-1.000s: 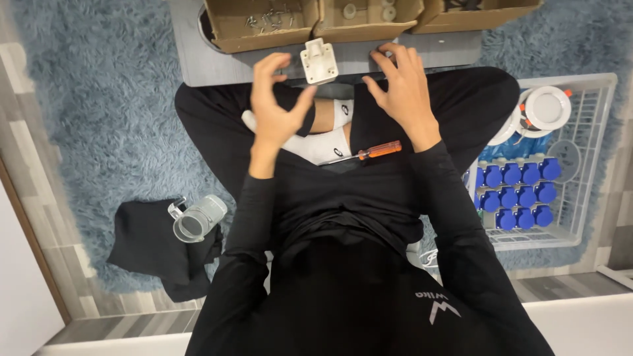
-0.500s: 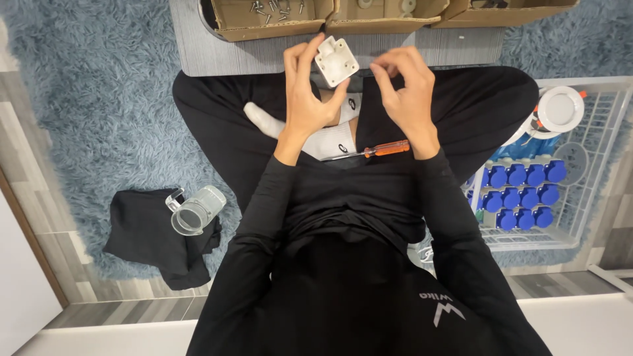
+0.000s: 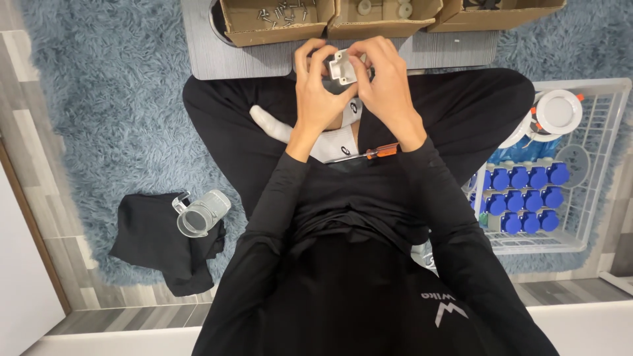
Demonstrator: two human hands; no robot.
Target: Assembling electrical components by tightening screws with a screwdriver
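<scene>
Grey plank floor (image 3: 39,198) under shaggy blue rug (image 3: 112,99). On rug: low grey desk (image 3: 217,59) carrying three cardboard boxes (image 3: 277,23), black cloth (image 3: 158,247) with clear plastic cup (image 3: 201,213) lying on it, white wire basket (image 3: 593,165) at right.

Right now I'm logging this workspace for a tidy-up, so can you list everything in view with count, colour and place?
Small white plastic housing: one, white, held between both hands.
Orange-handled screwdriver: one, lying on the lap.
Open cardboard boxes: three, brown, along the top; the left one holds loose screws.
Grey board: one, under the boxes.
White wire basket: one, at right.
Blue caps: many, in the basket.
Round white fittings: several, white, in the basket.
Clear plastic jug: one, on a black cloth at left.
Shaggy blue rug: one, underneath.
Left hand, right hand: both gripping the housing.
</scene>
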